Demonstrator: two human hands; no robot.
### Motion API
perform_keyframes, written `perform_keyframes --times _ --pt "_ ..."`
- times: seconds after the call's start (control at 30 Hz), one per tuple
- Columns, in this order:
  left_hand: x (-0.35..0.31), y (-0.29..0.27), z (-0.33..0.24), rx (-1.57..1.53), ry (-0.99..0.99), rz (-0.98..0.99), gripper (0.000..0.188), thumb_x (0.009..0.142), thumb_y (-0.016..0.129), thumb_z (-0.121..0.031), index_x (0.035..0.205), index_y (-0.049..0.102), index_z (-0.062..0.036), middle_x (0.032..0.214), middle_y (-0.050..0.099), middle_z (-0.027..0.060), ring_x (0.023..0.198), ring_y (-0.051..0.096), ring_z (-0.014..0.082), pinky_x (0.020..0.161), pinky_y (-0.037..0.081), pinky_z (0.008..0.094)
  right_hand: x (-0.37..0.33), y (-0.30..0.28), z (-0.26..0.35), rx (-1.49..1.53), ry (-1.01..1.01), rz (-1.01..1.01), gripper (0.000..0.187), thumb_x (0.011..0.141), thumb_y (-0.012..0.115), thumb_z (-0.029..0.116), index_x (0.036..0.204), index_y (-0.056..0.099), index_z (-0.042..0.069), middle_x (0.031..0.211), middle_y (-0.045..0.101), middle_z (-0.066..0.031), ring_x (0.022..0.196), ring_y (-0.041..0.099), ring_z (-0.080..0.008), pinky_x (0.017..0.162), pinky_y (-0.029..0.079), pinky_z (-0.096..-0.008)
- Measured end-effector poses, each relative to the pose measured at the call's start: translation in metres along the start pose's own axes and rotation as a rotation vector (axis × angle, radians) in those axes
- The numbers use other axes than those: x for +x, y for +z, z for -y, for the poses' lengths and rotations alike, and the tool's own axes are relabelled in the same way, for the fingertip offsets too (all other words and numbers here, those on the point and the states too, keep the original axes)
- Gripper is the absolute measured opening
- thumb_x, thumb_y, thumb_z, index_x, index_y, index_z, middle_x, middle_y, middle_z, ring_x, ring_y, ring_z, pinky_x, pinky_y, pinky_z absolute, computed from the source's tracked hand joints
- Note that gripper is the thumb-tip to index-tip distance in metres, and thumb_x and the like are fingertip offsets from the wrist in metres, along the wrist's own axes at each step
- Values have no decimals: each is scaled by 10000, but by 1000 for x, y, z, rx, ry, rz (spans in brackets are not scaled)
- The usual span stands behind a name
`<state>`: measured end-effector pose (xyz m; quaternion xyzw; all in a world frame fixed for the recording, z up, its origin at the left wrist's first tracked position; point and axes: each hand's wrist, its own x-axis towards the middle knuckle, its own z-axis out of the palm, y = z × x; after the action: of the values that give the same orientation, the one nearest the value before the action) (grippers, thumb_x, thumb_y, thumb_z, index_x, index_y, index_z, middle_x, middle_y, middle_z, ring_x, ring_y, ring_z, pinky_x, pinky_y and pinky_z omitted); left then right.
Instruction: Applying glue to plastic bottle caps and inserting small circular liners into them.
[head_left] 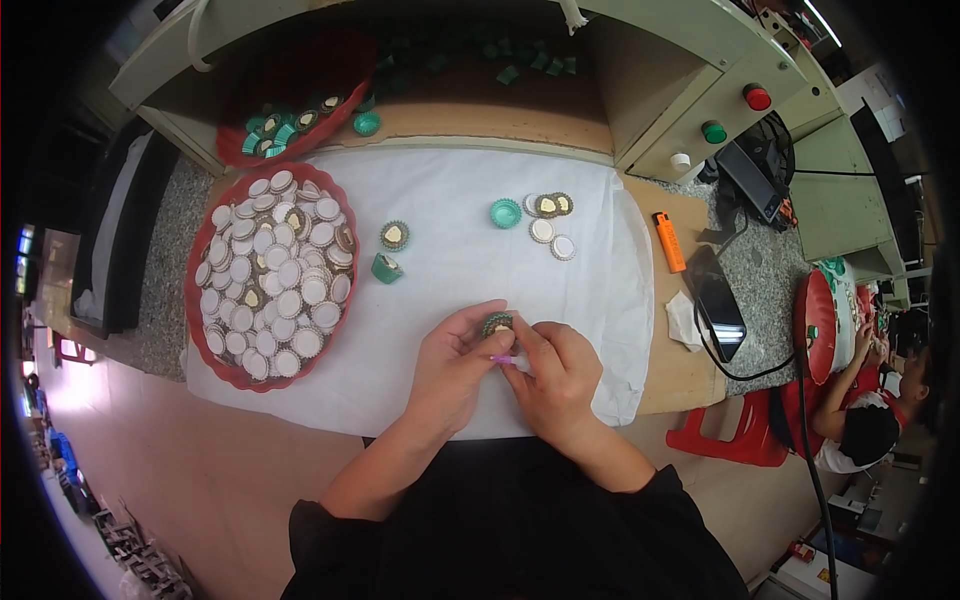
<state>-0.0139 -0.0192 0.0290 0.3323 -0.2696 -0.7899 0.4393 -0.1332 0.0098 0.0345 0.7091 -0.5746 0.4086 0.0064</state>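
Observation:
Both my hands meet over the near part of the white sheet (300, 405). My left hand (448, 362) is closed on a small green fluted cup (495, 323) with a brownish insert in it. My right hand (558, 380) pinches a slim pink-purple tool (508, 360), its tip close to the cup; the fingers hide part of it. Beyond my left hand lie a green cup with a gold-centred disc (395, 235) and a tipped green cup (387, 268). Farther right sit an empty green cup (505, 213) and several round discs (542, 230), some white, some gold-centred.
A red scalloped tray (194, 300) heaped with white discs stands at left. Behind it another red tray (335, 112) holds green cups, partly inside a cabinet (660, 120) with buttons. At right lie an orange lighter (669, 242), a phone (718, 305) and cables. A person (850, 410) works far right.

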Motion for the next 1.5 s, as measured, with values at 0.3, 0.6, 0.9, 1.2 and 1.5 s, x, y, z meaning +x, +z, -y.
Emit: perform_keyframes --times 0.3,0.6,0.9,1.2,1.5 --pt "1 0 -3 39 -7 -65 254 796 518 4 1047 493 33 881 567 87 763 556 133 674 458 228 1 3 1 -53 -26 3 427 462 722 80 868 597 29 721 535 -68 602 511 -204 501 398 -293" --pt "2 -5 -3 68 -5 -33 248 820 503 -40 1055 481 38 914 577 100 798 548 137 713 447 238 5 3 0 62 -20 36 414 475 718 63 868 593 23 705 529 -80 616 522 -212 519 414 -288" --pt "4 -8 -2 151 19 -60 212 833 476 -59 1030 480 18 906 565 86 806 532 142 719 420 253 12 -9 -4 730 603 283 214 721 625 67 926 595 11 762 563 -60 719 534 -132 663 418 -240" --pt "4 -7 -6 14 16 54 216 822 508 -86 1028 475 -30 963 557 93 835 516 152 697 405 266 10 -2 -8 813 616 186 210 745 620 102 927 588 3 770 573 -41 703 517 -102 636 417 -227" --pt "-3 -3 -2 24 1 -7 189 813 518 -63 993 464 -52 993 555 88 854 508 147 720 414 281 17 -16 -7 1177 906 342 249 762 614 127 977 573 9 757 582 -5 629 479 -33 543 377 -167"
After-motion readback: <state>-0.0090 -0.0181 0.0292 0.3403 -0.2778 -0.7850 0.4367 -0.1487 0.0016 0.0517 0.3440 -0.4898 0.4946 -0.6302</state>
